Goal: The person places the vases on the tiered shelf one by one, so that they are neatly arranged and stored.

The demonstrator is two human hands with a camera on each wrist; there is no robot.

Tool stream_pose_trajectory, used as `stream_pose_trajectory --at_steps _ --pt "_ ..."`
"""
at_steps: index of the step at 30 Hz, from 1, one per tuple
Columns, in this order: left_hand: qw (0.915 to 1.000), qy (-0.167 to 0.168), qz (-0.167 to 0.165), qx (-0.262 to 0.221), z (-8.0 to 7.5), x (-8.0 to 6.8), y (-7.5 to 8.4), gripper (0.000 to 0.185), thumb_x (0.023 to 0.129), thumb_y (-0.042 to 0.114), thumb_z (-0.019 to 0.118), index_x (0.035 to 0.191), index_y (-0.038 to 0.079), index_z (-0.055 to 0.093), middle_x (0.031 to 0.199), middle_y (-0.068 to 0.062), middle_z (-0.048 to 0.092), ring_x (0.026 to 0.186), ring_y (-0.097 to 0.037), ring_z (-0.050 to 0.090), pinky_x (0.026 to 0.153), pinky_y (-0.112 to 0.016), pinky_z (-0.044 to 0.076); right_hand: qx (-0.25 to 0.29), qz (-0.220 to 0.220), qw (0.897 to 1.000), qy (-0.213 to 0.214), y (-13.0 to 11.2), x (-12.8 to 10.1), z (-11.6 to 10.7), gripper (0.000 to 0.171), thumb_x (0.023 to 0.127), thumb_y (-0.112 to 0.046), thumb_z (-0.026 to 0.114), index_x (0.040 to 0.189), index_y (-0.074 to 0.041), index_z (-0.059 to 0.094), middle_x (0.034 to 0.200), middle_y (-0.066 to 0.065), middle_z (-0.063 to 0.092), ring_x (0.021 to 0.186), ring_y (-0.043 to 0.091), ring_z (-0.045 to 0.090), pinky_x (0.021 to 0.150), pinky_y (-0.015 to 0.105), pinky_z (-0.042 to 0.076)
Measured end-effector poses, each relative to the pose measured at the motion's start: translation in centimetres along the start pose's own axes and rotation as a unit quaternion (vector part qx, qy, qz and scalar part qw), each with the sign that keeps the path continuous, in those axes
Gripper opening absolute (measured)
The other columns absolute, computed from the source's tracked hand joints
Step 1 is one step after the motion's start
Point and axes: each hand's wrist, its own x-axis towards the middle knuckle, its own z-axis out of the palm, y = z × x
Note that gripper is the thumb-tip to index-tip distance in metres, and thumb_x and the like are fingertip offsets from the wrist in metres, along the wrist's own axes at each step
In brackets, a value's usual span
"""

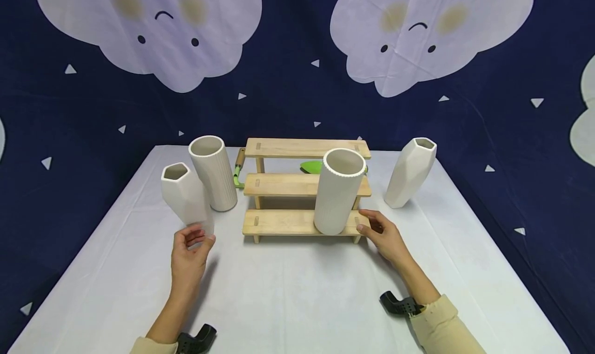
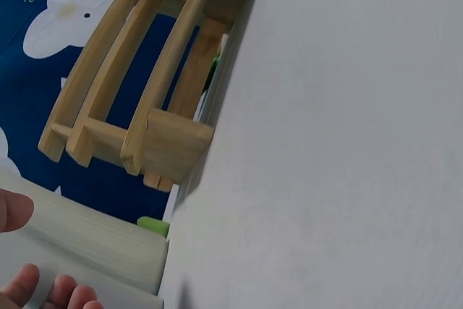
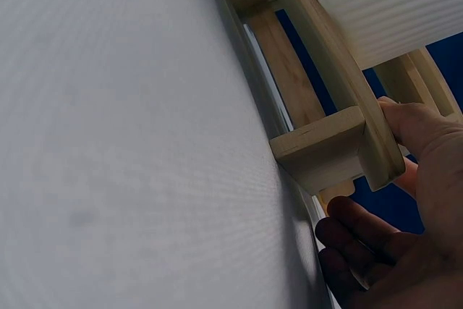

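Note:
My right hand point(image 1: 383, 237) grips the right end of the bottom step of a three-tier wooden stand point(image 1: 283, 222); its thumb point(image 3: 409, 124) lies on the step, the other fingers curled beyond. On that step, toward the right, a white ribbed cylindrical vase point(image 1: 339, 196) stands upright. Over at the left, my left hand point(image 1: 189, 258) is at the lower part of a white faceted vase point(image 1: 183, 194), its fingers loosely bent and the thumb apart from them. Behind this vase stands another white ribbed vase point(image 1: 214, 175).
A second faceted white vase point(image 1: 411, 173) stands right of the stand. Behind the stand, a green trowel blade point(image 1: 310, 167) is partly hidden. A green tool with a wooden handle point(image 1: 239, 158) lies at the stand's left. White cloth point(image 1: 288, 297) covers the table; a dark-blue cloud-print curtain point(image 1: 288, 44) hangs behind.

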Motion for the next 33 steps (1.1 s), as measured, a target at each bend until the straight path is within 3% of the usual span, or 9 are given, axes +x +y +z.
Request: stream_pose_trajectory --at_steps 6,19,26,33 --pt "0.9993 0.033 0.018 -0.004 -0.4 0.3 -0.1 0.042 0.085 0.005 0.065 0.121 0.0 0.044 0.104 0.005 0.048 0.094 -0.008 0.048 0.068 -0.009 0.038 0.001 0.002 1.0 -0.001 0.2 0.1 0.0 0.044 0.089 -0.029 0.065 0.13 -0.016 0.055 0.123 0.013 0.061 0.104 0.002 0.054 0.086 0.012 0.043" --pt "0.9966 0.079 0.023 -0.002 -1.0 0.9 0.0 0.043 0.082 0.005 0.067 0.119 0.007 0.044 0.104 0.007 0.046 0.095 -0.007 0.045 0.07 -0.008 0.038 0.006 0.0 1.0 -0.003 0.2 0.0 0.0 0.045 0.089 -0.029 0.066 0.13 -0.016 0.055 0.122 0.013 0.061 0.101 -0.002 0.054 0.085 0.013 0.043" --pt "0.997 0.072 0.03 -0.007 -1.4 1.9 0.0 0.058 0.082 0.005 0.067 0.131 0.001 0.036 0.111 0.009 0.041 0.103 -0.006 0.041 0.084 -0.02 0.035 0.003 0.005 1.0 -0.001 0.2 0.0 0.0 0.045 0.089 -0.03 0.066 0.13 -0.017 0.055 0.123 0.012 0.06 0.103 0.002 0.054 0.085 0.013 0.043" --pt "0.9984 0.055 0.015 0.001 -1.4 2.6 0.3 0.07 0.082 0.007 0.069 0.139 0.005 0.03 0.124 0.003 0.039 0.115 -0.011 0.039 0.095 -0.027 0.032 0.004 0.001 1.0 -0.001 0.2 0.1 0.0 0.045 0.089 -0.029 0.065 0.13 -0.015 0.055 0.123 0.013 0.06 0.103 -0.002 0.054 0.086 0.012 0.043"
